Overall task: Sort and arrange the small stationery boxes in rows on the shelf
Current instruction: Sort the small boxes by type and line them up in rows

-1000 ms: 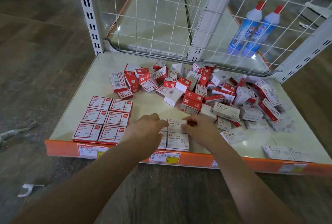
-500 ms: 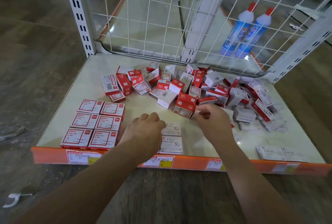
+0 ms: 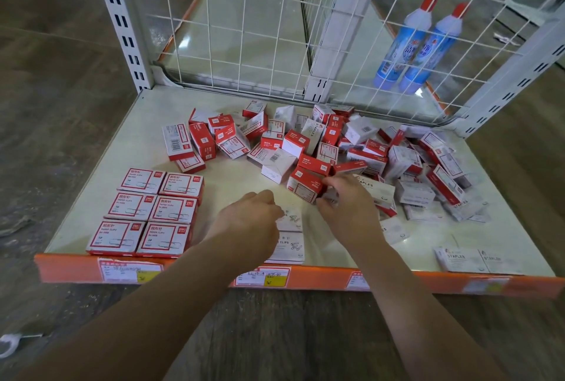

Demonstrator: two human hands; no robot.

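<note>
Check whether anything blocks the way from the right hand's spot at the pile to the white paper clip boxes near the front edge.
Nothing visible does. The right hand is at the pile's near edge, and bare shelf lies between it and the white paper clip boxes. The left hand covers those boxes' left side.

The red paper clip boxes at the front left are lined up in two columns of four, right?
Not quite: the head view shows the red paper clip boxes in two columns of three, six in all, at the front left of the shelf.
</note>
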